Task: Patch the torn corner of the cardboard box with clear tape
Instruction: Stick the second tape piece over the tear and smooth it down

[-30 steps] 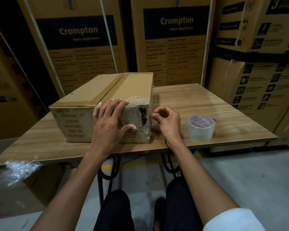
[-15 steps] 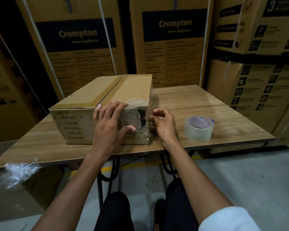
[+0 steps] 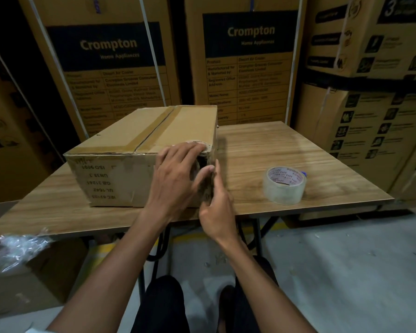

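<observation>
Resting on the wooden table [image 3: 274, 140], the box [image 3: 139, 150] sits left of centre with its torn corner [image 3: 205, 169] at the near right, where the cardboard is ragged and a dark gap shows. The left hand [image 3: 175, 181] lies spread over that corner, fingers on the top edge and thumb stretched across the tear, pressing flat and gripping nothing. The right hand [image 3: 217, 210] meets the same corner from the right, fingers held straight up against the edge; whether it pinches anything cannot be told. The tape roll [image 3: 284, 185] stands on the table well to the right, apart from both hands. Crumpled plastic [image 3: 22, 243] hangs at the table's near left edge
</observation>
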The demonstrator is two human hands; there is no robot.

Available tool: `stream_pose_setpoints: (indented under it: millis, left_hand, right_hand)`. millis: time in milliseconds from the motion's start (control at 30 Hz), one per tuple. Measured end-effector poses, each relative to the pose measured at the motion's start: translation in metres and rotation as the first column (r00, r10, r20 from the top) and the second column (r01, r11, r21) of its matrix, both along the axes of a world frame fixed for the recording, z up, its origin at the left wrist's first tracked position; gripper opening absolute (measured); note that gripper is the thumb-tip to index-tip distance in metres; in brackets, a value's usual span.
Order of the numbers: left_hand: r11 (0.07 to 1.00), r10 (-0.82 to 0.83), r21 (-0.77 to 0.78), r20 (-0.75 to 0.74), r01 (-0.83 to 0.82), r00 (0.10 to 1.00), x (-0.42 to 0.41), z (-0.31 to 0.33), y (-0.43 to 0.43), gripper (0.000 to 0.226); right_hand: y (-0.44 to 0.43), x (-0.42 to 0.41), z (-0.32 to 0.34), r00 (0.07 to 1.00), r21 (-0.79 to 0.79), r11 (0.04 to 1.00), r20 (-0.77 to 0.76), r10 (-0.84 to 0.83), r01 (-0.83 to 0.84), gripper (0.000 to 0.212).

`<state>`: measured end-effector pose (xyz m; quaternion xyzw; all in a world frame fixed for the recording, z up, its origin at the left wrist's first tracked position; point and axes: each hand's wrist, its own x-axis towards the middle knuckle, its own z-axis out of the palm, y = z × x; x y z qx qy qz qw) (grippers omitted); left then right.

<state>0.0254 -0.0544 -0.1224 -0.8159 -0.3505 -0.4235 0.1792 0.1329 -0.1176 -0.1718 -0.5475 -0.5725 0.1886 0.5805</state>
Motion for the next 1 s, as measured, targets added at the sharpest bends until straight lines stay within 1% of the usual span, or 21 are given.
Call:
stream_pose_setpoints:
  millis: [67, 133, 233, 267, 367, 433, 467, 500, 567, 633, 667, 700, 767, 833, 933, 1000]
  left_hand:
    - [1.0, -0.002, -0.007, 0.054, 0.003, 0.999, 0.003, -0.001, 0.001, 0.046]
    - [1.0, -0.001, -0.021, 0.09, 0.002, 0.996, 0.001, 0.0, -0.001, 0.041]
    - [1.0, -0.009, -0.01, 0.155, 0.01, 0.988, -0.011, -0.001, -0.004, 0.036]
    - [1.0, -0.012, 0.0, 0.167, 0.012, 0.986, -0.017, -0.002, -0.005, 0.035]
    - [1.0, -0.016, 0.007, 0.182, 0.015, 0.983, -0.029, -0.003, -0.006, 0.034]
    - [1.0, -0.023, 0.009, 0.198, 0.022, 0.98, -0.031, -0.002, -0.008, 0.032]
    - [1.0, -0.027, 0.011, 0.206, 0.025, 0.978, -0.03, -0.002, -0.008, 0.031]
    - [1.0, -0.029, 0.012, 0.212, 0.027, 0.977, -0.029, -0.002, -0.009, 0.03]
    - [0.999, -0.033, 0.012, 0.227, 0.031, 0.973, -0.029, -0.002, -0.007, 0.029]
    - [0.999, -0.043, 0.022, 0.242, 0.039, 0.969, -0.029, -0.003, -0.006, 0.028]
    - [0.999, -0.044, 0.03, 0.247, 0.038, 0.968, -0.028, -0.003, -0.005, 0.029]
    - [0.999, -0.043, 0.034, 0.25, 0.035, 0.967, -0.028, -0.003, -0.005, 0.029]
    - [0.999, -0.043, 0.036, 0.249, 0.035, 0.968, -0.027, -0.003, -0.004, 0.03]
    - [0.999, -0.041, 0.034, 0.244, 0.033, 0.969, -0.028, -0.004, -0.005, 0.03]
    - [0.998, -0.054, 0.035, 0.233, 0.047, 0.971, -0.029, -0.002, -0.004, 0.029]
    - [0.998, -0.055, 0.035, 0.233, 0.048, 0.971, -0.029, -0.001, -0.004, 0.029]
  right_hand:
    - [0.0, -0.002, 0.002, 0.999, -0.023, 0.999, 0.009, -0.033, 0.033, 0.098]
    - [0.001, -0.001, 0.006, 0.997, -0.039, 0.997, 0.04, -0.062, 0.063, 0.092]
    - [-0.001, -0.001, 0.007, 0.995, -0.122, 0.991, 0.092, -0.044, 0.055, 0.082]
    - [-0.005, -0.003, 0.008, 0.995, -0.123, 0.992, 0.093, -0.028, 0.039, 0.084]
    - [-0.014, -0.015, 0.018, 0.989, 0.013, 0.997, 0.126, 0.072, -0.074, 0.1]
    - [-0.014, -0.025, 0.025, 0.977, 0.05, 0.989, 0.172, 0.126, -0.136, 0.106]
    - [-0.011, -0.031, 0.024, 0.978, 0.055, 0.988, 0.165, 0.13, -0.141, 0.109]
    - [-0.009, -0.035, 0.023, 0.983, 0.04, 0.99, 0.129, 0.131, -0.137, 0.112]
    - [-0.003, -0.039, 0.019, 0.991, -0.049, 0.991, 0.054, 0.126, -0.124, 0.115]
    - [-0.004, -0.034, 0.015, 0.988, -0.15, 0.981, 0.074, 0.135, -0.123, 0.117]
    - [-0.004, -0.03, 0.015, 0.986, -0.159, 0.98, 0.096, 0.136, -0.119, 0.117]
    - [-0.005, -0.028, 0.017, 0.986, -0.128, 0.986, 0.112, 0.123, -0.109, 0.117]
    - [-0.007, -0.029, 0.021, 0.988, -0.018, 0.995, 0.123, 0.096, -0.094, 0.115]
    - [-0.009, -0.035, 0.024, 0.987, 0.026, 0.994, 0.122, 0.106, -0.11, 0.114]
    - [-0.008, -0.039, 0.02, 0.99, -0.025, 0.993, 0.085, 0.116, -0.114, 0.117]
    - [-0.007, -0.032, 0.018, 0.988, -0.116, 0.987, 0.096, 0.123, -0.112, 0.114]
